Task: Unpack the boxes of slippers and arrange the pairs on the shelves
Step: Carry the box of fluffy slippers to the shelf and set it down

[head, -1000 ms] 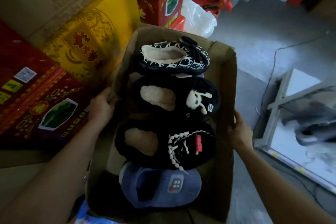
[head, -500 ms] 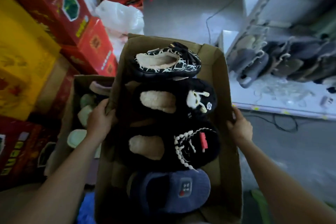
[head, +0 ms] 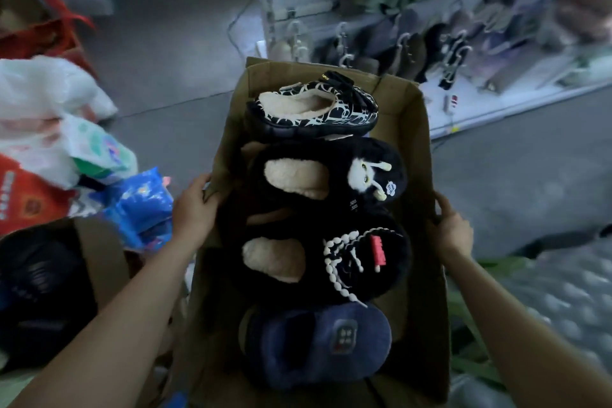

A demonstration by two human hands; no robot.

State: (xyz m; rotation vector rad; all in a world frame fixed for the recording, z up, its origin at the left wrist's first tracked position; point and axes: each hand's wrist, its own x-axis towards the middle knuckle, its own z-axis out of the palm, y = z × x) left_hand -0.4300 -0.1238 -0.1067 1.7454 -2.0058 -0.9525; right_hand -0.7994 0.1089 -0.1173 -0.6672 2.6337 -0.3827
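While the shelves (head: 516, 93) at one o'clock are partly stocked, we judge our work barely begun: the box (head: 417, 156) at six o'clock holds four slippers (head: 318, 172) in a row, our left hand (head: 195, 209) and right hand (head: 450, 228) gripping its sides.

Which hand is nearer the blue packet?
Left. The left hand grips the box wall just beside the blue packet; the right hand grips the opposite wall, across the box.

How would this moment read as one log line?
box: four slippers visible inside; left hand: grips left wall; right hand: grips right wall; shelves: ahead
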